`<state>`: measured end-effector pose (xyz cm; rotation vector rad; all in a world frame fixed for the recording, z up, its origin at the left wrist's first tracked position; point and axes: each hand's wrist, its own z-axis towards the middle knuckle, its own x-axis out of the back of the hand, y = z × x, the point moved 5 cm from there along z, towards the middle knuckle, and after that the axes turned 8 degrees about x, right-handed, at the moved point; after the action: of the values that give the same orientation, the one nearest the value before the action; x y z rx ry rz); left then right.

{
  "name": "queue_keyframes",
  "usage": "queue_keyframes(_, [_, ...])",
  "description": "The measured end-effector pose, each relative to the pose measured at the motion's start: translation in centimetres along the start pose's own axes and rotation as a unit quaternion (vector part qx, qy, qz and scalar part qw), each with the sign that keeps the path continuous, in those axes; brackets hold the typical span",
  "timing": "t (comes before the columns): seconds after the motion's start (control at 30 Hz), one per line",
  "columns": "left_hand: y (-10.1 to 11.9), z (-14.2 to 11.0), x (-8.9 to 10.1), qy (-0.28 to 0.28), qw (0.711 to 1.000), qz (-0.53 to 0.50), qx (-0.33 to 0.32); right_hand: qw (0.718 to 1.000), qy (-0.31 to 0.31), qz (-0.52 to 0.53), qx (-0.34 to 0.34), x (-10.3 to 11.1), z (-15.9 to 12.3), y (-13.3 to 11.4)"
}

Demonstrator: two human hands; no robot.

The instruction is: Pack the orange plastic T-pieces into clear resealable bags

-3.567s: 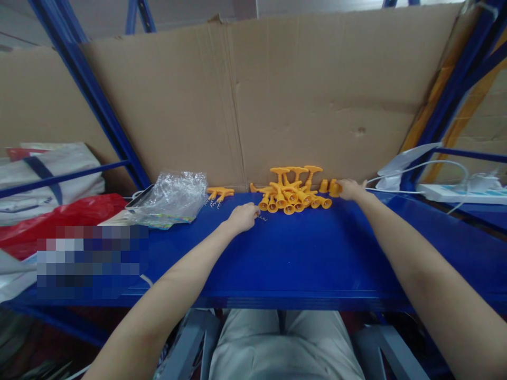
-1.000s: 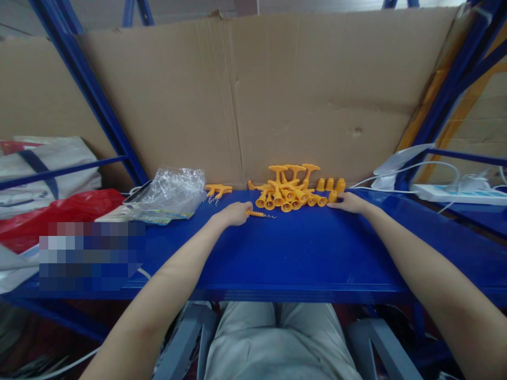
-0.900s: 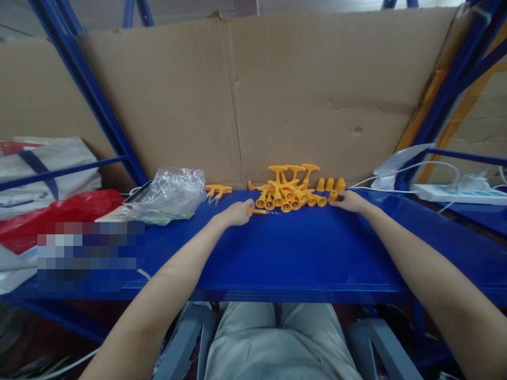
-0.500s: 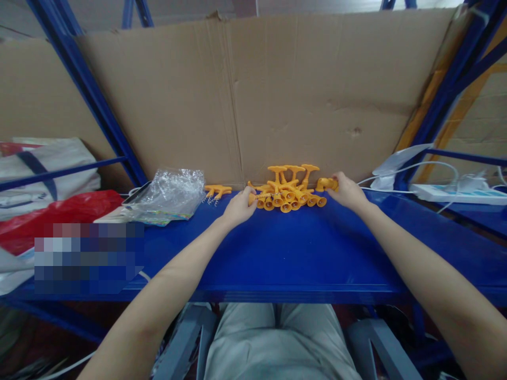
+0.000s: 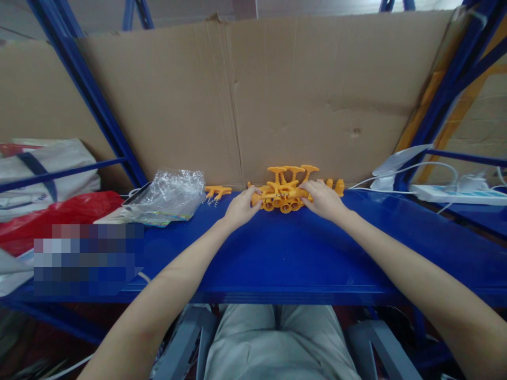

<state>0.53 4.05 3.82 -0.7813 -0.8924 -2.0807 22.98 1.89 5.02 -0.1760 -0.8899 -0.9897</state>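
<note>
Blue shelf [image 5: 285,253]: smooth metal with a soft shine, stretching across in front of us; its front lip runs just above our light grey trousers [image 5: 249,338], between two grey armrests.
Brown cardboard [image 5: 309,89]: a tall, creased sheet along the back edge, with a pale surface visible above it.
Blue uprights [image 5: 97,100]: slanting in our view at both sides, with thin crossbars attached.
Left end: we see a white bag [image 5: 75,169] with a navy band, a red plastic bag [image 5: 79,211] and a crinkled clear plastic bag [image 5: 174,192]; a pixelated patch hides what lies nearer us.
Right end: a white power strip [image 5: 447,193] and loose cables.
Left hand [image 5: 241,207]: curled around an orange corkscrew [image 5: 256,200], which we hold at the pile's front.
Right hand [image 5: 327,200]: fingers gripping an orange cap [image 5: 305,193]; we cannot tell whether it touches the screw.
Corkscrew pile [image 5: 285,186]: heaped near the cardboard, several flared mouths facing us, three T-handles uppermost.
Bare corkscrews [image 5: 217,190]: three, spirals towards us, beside the clear bag.
Loose caps [image 5: 339,187]: standing just beyond our right hand.
</note>
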Motion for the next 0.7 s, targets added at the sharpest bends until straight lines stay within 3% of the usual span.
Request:
queue_keyframes(0.5, [0.2,-0.1,0.2,0.014,1.000,0.000,-0.007,0.999,-0.006,-0.014,-0.036,-0.9,-0.3,0.9])
queue_keyframes(0.7, [0.4,-0.2,-0.1,0.015,1.000,0.009,-0.008,1.000,-0.009,0.016,0.008,-0.5,0.0,-0.5])
